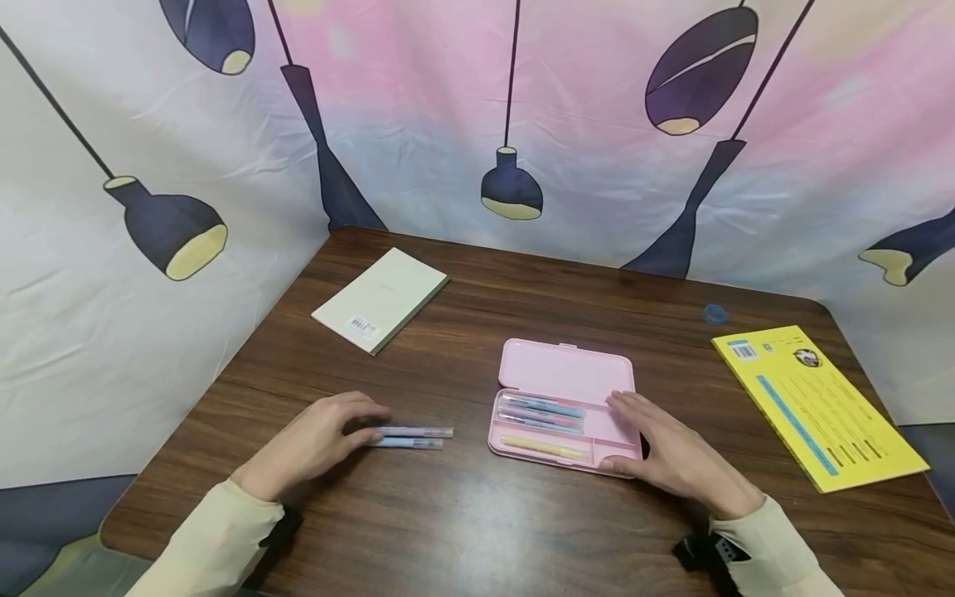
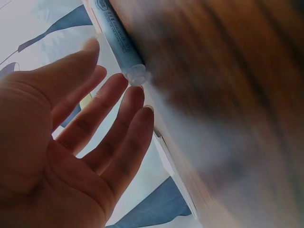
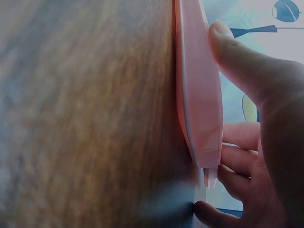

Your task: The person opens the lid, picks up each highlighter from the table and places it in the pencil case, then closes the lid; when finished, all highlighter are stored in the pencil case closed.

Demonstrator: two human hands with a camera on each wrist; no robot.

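A pink pencil case (image 1: 569,369) lies unfolded on the table, its lid laid back. Inside it are several capped pens (image 1: 542,413) and, in the front compartment, a yellow pen (image 1: 542,447). My right hand (image 1: 675,452) spans the case's right end and holds it, thumb at the front edge and fingers toward the hinge. To the left, a purple pen (image 1: 421,432) and a blue pen (image 1: 410,444) lie side by side. My left hand (image 1: 317,439) is at their left ends, fingertips beside a pen's end (image 2: 137,75); thumb and fingers stand apart.
A pale green notebook (image 1: 382,298) lies at the back left of the table. On the right are a yellow book (image 1: 821,406) and a small blue ring (image 1: 715,313). A patterned curtain (image 1: 433,124) hangs behind the table (image 1: 477,531).
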